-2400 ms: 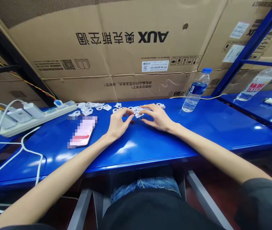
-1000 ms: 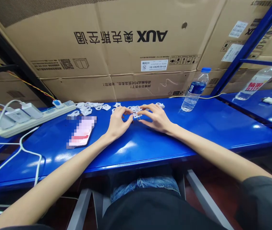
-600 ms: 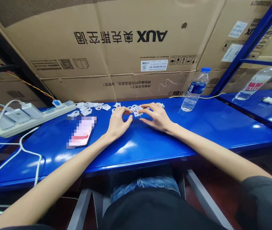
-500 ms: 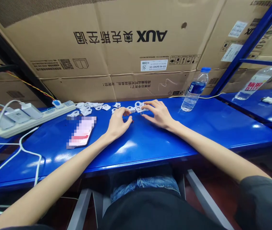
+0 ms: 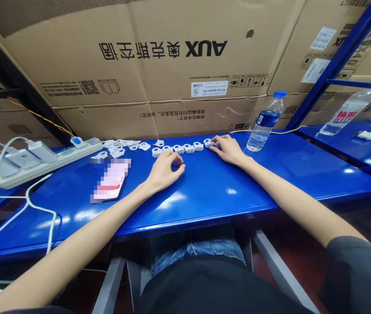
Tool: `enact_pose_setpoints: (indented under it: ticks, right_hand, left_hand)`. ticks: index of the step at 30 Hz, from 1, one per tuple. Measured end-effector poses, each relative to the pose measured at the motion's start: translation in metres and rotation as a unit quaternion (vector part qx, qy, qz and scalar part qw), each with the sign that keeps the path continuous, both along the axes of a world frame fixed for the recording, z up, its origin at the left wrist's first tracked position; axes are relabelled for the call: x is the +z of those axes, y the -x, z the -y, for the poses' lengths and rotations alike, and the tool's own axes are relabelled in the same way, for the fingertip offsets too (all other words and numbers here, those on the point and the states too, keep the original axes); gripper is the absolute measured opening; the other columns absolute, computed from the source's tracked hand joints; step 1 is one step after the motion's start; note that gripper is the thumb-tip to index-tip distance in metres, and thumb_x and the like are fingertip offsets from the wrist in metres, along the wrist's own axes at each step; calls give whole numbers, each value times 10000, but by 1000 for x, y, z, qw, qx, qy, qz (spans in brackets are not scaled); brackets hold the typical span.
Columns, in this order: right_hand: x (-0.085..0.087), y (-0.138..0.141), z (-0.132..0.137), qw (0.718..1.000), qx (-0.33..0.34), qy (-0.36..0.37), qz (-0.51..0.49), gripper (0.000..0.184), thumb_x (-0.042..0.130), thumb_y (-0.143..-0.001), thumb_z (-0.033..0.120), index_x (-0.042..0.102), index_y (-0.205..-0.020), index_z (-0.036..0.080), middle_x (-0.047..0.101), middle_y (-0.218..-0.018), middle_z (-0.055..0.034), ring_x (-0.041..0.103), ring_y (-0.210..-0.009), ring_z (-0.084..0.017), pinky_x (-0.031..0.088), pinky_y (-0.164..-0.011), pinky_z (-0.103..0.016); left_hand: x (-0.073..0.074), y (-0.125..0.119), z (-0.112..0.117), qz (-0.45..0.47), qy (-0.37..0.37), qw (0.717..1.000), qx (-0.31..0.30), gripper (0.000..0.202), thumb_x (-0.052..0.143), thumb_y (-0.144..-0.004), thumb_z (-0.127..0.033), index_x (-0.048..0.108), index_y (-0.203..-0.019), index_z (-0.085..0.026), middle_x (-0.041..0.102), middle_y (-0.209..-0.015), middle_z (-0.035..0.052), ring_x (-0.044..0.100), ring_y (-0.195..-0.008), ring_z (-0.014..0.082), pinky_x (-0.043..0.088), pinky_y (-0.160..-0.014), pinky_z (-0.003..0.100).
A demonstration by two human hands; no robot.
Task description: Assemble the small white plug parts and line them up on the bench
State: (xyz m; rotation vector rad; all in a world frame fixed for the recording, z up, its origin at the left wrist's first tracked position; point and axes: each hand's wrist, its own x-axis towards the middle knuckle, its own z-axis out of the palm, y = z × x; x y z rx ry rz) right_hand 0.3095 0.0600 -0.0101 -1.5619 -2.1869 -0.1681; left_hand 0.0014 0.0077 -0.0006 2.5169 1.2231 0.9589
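A row of small white plastic pieces with round holes [image 5: 189,148] runs along the blue table in front of me. My right hand [image 5: 229,149] is at the row's right end, its fingers closed on a white holed piece [image 5: 208,142] that rests on the table. Nearer to me, my left hand [image 5: 166,171] is curled with thumb and fingers bent around something small with red in it [image 5: 177,164], too small to make out. That hand partly covers the left part of the row. A looser cluster of similar white pieces [image 5: 118,151] lies farther left.
A phone [image 5: 111,179] lies left of my left hand. Behind it sits a power strip [image 5: 64,158] with chargers and white cables [image 5: 28,197]. A water bottle [image 5: 266,122] stands right of my right hand, and a large cardboard box [image 5: 159,93] walls off the back.
My right hand has moved right, and several white pieces now show in the row between my hands. My left hand has shifted slightly right and toward me.
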Motion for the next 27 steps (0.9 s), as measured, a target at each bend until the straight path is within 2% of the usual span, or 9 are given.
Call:
enact_pose_setpoints:
  ticks: [6, 16, 21, 27]
  right_hand:
    - [-5, -1, -4, 1000, 6, 2, -3, 327, 579, -1000, 401, 684, -1242, 207, 732, -1276, -147, 588, -1232, -380, 517, -954, -531]
    - [-5, 1, -3, 1000, 10, -6, 15, 356, 605, -991, 384, 669, -1291, 204, 686, -1364, -151, 568, -1251, -395, 518, -979, -559]
    - [-7, 13, 2, 998, 50, -35, 19, 470, 575, -1009, 437, 628, -1414, 205, 634, -1454, -157, 539, -1326, -387, 478, -1074, -588]
    - [-9, 33, 1, 995, 81, -44, 27, 400, 588, -999, 433, 696, -1315, 213, 665, -1415, -147, 549, -1318, -378, 435, -1113, -606]
  left_hand:
    - [0, 0, 1, -24, 1, 1000, -2, 74, 636, -864, -271, 655, -926, -235, 696, -1018, 71, 626, -1053, 284, 514, -973, 470]
    - [0, 1, -1, -44, 7, 998, 37, 98, 630, -803, -232, 654, -898, -234, 710, -1009, 75, 637, -1048, 309, 518, -948, 488]
    - [-2, 2, -2, -52, 7, 997, 51, 82, 624, -820, -238, 656, -895, -235, 718, -1012, 84, 643, -1042, 316, 521, -933, 494]
    - [-4, 3, -5, -60, -1, 997, 42, 86, 609, -836, -238, 664, -902, -233, 718, -999, 84, 646, -1041, 314, 526, -929, 490]
